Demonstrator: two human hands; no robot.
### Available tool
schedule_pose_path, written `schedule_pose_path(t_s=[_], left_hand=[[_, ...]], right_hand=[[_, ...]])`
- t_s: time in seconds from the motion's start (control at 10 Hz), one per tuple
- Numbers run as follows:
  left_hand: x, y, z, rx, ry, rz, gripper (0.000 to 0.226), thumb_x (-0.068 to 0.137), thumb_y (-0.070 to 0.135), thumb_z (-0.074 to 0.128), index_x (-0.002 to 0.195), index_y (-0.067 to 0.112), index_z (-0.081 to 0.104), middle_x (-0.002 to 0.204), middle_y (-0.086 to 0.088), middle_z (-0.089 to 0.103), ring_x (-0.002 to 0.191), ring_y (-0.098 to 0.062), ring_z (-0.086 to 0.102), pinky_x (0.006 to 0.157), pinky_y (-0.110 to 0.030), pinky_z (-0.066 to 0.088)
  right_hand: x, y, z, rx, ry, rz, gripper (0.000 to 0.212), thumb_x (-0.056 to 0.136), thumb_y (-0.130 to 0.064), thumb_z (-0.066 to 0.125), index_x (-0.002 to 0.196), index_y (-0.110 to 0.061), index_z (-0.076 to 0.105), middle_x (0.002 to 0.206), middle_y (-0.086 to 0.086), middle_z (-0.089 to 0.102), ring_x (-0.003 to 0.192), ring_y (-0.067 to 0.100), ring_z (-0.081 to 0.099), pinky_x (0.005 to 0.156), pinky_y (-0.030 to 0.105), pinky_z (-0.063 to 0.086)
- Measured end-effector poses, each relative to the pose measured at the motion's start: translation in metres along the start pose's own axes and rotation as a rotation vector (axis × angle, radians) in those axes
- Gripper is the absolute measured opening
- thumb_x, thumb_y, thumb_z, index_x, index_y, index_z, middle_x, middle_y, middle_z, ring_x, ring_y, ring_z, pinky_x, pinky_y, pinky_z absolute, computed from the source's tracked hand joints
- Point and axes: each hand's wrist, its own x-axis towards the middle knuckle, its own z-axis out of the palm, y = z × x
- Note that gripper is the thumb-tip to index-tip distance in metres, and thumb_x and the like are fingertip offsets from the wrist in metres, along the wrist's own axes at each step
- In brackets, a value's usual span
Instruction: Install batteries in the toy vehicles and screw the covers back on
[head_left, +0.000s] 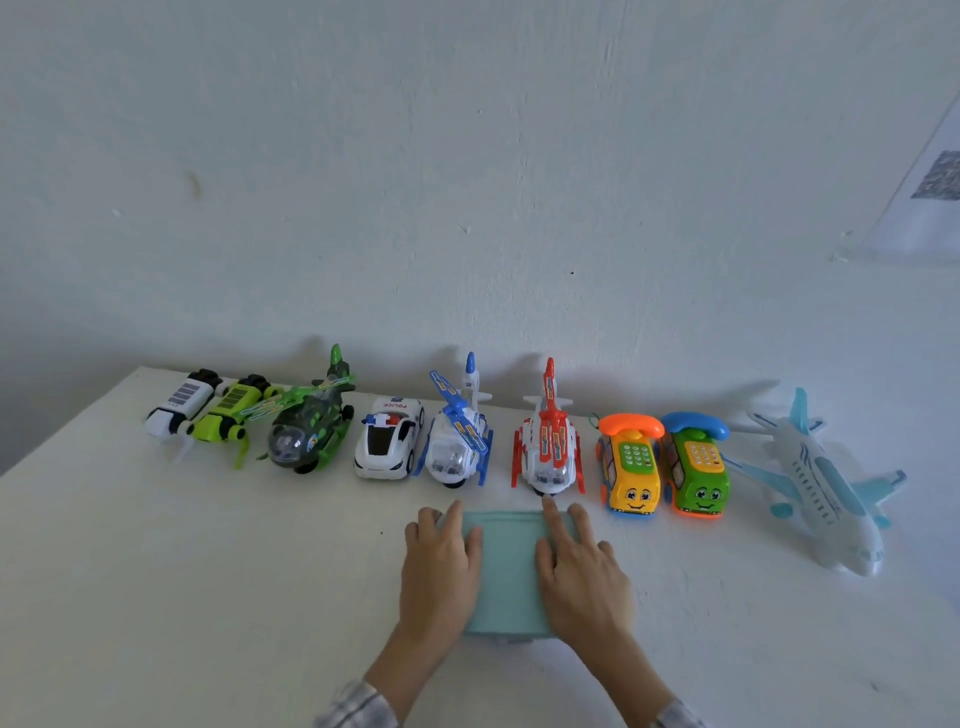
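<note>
A row of toy vehicles stands along the far edge of the desk (156, 545), against the wall: from the left, a white truck (179, 408) and a lime-green truck (228, 410) side by side, a dark green helicopter (306, 431), a white police car (387, 441), a blue-and-white helicopter (460, 441), a red-and-white helicopter (548, 447), a yellow phone-shaped bus (631, 467) touching a green phone-shaped bus (698, 465), and, at the right end, a pale blue and white airplane (826, 483) lying at an angle. In front of the two middle helicopters sits a teal box (506, 571). The left hand (441, 561) rests flat on its left side with fingers relaxed, and the right hand (582, 566) rests on its right side, fingers straight, the index finger reaching towards the red-and-white helicopter's nose. The desk is off-white and matte. The wall (467, 182) behind is plain white with small marks, and a sheet of paper (924, 192) with a blurred print hangs at the far right.
</note>
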Motion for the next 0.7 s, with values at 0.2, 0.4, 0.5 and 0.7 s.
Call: schedule_pose_path(t_s=[0.2, 0.4, 0.5, 0.7], left_hand=[[0.019, -0.002, 0.004, 0.013, -0.058, 0.083, 0.049, 0.099, 0.040, 0.038, 0.147, 0.031, 0.034, 0.119, -0.003, 0.045, 0.105, -0.021, 0.041, 0.080, -0.030, 0.044], [0.022, 0.001, 0.001, 0.020, -0.079, 0.082, 0.050, 0.099, 0.040, 0.036, 0.148, 0.031, 0.030, 0.125, -0.005, 0.043, 0.108, -0.022, 0.044, 0.081, -0.031, 0.045], [0.018, 0.001, -0.001, 0.022, -0.087, 0.090, 0.051, 0.099, 0.040, 0.036, 0.149, 0.033, 0.029, 0.122, -0.006, 0.044, 0.106, -0.023, 0.045, 0.081, -0.032, 0.044], [-0.013, -0.031, -0.012, -0.281, -0.101, 0.052, 0.052, 0.097, 0.047, 0.040, 0.147, 0.038, 0.029, 0.104, 0.002, 0.042, 0.087, -0.013, 0.053, 0.074, -0.025, 0.041]], right_hand=[[0.000, -0.005, 0.005, 0.012, 0.031, 0.121, 0.054, 0.098, -0.043, 0.021, 0.149, -0.037, 0.006, 0.153, -0.007, 0.013, 0.115, 0.023, 0.046, 0.083, 0.036, 0.047], [0.000, -0.006, 0.006, 0.056, 0.042, 0.131, 0.054, 0.098, -0.043, 0.024, 0.149, -0.032, 0.010, 0.148, 0.000, 0.019, 0.105, 0.026, 0.054, 0.080, 0.035, 0.046], [-0.006, -0.003, 0.003, 0.132, 0.055, 0.094, 0.054, 0.097, -0.044, 0.030, 0.147, -0.030, 0.015, 0.145, -0.002, 0.024, 0.109, 0.024, 0.051, 0.081, 0.033, 0.043], [-0.009, 0.029, -0.019, 0.715, 0.185, 0.193, 0.054, 0.095, -0.036, 0.053, 0.143, -0.020, 0.034, 0.144, 0.009, 0.034, 0.126, 0.028, 0.040, 0.103, 0.040, 0.036]])
